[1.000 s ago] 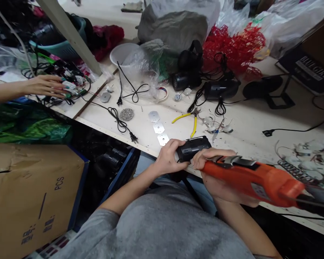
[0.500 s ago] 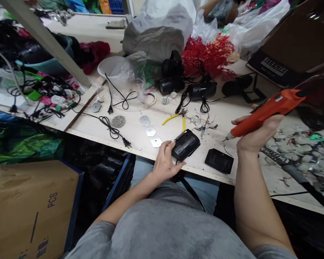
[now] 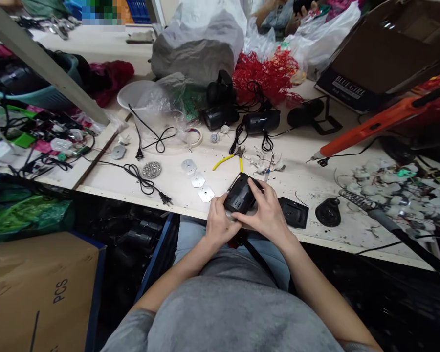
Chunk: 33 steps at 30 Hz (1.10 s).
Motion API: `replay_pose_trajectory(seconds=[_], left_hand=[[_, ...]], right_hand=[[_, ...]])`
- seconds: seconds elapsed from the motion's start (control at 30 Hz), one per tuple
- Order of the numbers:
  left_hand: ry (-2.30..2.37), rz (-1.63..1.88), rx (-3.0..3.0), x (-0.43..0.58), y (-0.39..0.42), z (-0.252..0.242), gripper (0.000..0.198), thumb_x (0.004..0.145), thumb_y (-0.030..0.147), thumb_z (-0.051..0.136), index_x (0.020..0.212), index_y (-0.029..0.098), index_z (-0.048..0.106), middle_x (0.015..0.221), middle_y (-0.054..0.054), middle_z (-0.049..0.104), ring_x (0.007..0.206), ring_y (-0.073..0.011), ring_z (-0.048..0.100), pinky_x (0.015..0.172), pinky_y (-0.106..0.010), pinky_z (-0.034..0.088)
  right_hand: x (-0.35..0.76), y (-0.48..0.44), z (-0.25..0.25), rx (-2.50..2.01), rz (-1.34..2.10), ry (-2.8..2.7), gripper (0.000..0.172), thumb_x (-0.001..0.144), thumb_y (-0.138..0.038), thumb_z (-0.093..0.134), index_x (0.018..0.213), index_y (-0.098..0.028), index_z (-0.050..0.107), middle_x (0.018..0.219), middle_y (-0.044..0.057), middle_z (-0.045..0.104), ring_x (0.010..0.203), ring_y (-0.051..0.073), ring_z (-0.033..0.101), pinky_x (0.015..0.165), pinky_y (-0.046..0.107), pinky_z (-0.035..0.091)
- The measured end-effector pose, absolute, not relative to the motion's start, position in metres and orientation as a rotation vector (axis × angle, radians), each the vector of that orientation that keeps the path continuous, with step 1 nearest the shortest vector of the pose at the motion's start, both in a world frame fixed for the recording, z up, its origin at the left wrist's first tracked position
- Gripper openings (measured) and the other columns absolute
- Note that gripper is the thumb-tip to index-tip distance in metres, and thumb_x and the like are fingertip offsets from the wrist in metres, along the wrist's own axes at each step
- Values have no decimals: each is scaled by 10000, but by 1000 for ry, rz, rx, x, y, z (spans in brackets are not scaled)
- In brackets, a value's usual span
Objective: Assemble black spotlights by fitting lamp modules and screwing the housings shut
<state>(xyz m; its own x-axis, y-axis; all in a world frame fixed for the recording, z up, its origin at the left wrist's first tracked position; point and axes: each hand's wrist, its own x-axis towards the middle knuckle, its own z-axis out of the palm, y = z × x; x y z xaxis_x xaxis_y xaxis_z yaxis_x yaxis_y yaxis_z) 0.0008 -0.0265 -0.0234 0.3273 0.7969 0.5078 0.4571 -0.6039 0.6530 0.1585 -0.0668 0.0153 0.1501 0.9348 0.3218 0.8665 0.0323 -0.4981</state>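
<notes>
The left hand [image 3: 218, 224] and the right hand [image 3: 266, 215] were together, clamped from either side on a black plastic housing [image 3: 239, 195]. It was held at the front edge of the worktop [image 3: 308, 181], at 12 o'clock from the person's lap; whether it touched the surface could not be told. A black square plate [image 3: 293, 212] lay just beside the hands at 3 o'clock, with a round black piece [image 3: 328, 212] beyond it. An orange electric screwdriver [image 3: 366, 128] rested well off at 2 o'clock, out of both hands. Three hexagonal metal plates [image 3: 197, 180] lay near the hands at 11 o'clock, and yellow-handled pliers [image 3: 231, 159] lay at 12 o'clock. The two-handed hold seemed a sound one: with the palms braced on opposite sides, even pressure would keep a plastic shell steady, while squeezing one corner could crack or twist it.
</notes>
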Motion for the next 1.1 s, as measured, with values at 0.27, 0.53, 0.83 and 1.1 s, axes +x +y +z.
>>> replay_pose_trajectory(seconds=[0.27, 0.53, 0.83, 1.1], left_hand=[[1214, 1203, 2163, 7, -27, -21, 694, 675, 184, 701, 1319, 145, 444, 1101, -116, 589, 1021, -284, 634, 865, -419, 575], [1228, 1131, 2116, 7, -27, -16, 685, 666, 196, 752, 1287, 165, 464, 1053, -88, 578, 983, -271, 629, 844, -411, 573], [1189, 1136, 2136, 5, -25, -15, 735, 692, 292, 828, 1309, 164, 450, 1086, -99, 575, 1020, -278, 624, 885, -428, 558], [1204, 1108, 2126, 4, -23, -14, 737, 690, 346, 854, 1285, 167, 458, 1106, -102, 576, 1031, -281, 633, 879, -424, 562]], right_hand=[[169, -61, 19, -1782, 69, -1745, 935, 731, -559, 800, 1535, -258, 429, 1341, 169, 480, 1237, 378, 531, 1018, 612, 515], [175, -62, 42, -1756, 208, -1656, 894, 748, -594, 784, 1517, -301, 434, 1395, 141, 478, 1306, 367, 510, 1067, 607, 494], [258, 28, 59, -2232, 104, -1126, 946, 707, -457, 858, 1505, -147, 454, 1442, 210, 424, 1378, 378, 397, 1211, 529, 309], [224, -40, 69, -2205, 219, -1286, 311, 910, -417, 625, 1086, -176, 713, 1100, 126, 706, 992, 263, 668, 941, 418, 525]])
